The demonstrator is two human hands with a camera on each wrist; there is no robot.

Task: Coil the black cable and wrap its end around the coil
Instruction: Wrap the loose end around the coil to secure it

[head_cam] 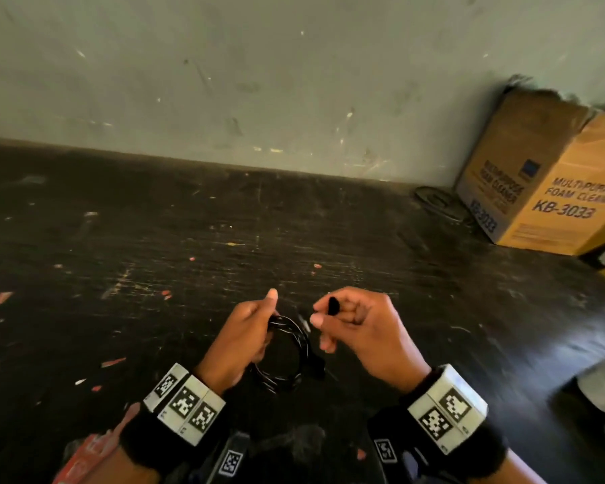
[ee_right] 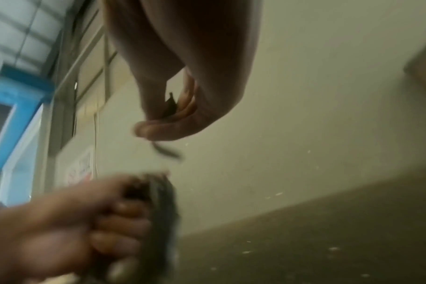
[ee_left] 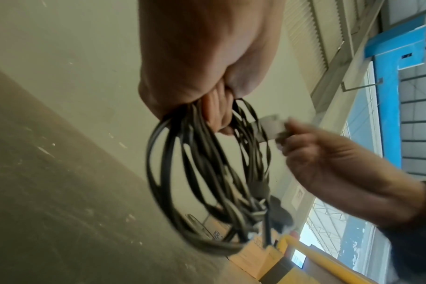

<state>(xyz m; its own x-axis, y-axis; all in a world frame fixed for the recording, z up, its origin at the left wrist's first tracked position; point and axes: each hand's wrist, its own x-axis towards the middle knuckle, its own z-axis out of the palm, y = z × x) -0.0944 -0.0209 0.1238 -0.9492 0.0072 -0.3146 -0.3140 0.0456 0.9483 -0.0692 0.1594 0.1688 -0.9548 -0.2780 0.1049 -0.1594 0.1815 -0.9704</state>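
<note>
Head view shows me the black cable point(head_cam: 287, 351) already rolled into a round coil, held up in the air just over the dark table point(head_cam: 154, 239). My left hand point(head_cam: 245, 340) has its fingers curled tight around one side of the coil, so the loops hang down from it. My right hand point(head_cam: 357, 326) sits just beside it and pinches the end of the cable point(head_cam: 334, 305), a small black tip poking out between thumb and fingers. From the left wrist view I can count many loops bunched under the left fingers point(ee_left: 216, 115), and some look loose and uneven.

I think the coiling is done and the wrapping of the end comes next. What could go wrong? If I pull the end too hard, the loops may slip out of my left hand and the coil may fall open. If the free piece is too short, the wrap may not stay. The pictures are blurry, so I cannot tell how much free cable is left.

Far off to the right, a cardboard box point(head_cam: 545, 179) stands against the wall point(head_cam: 259, 64).
</note>
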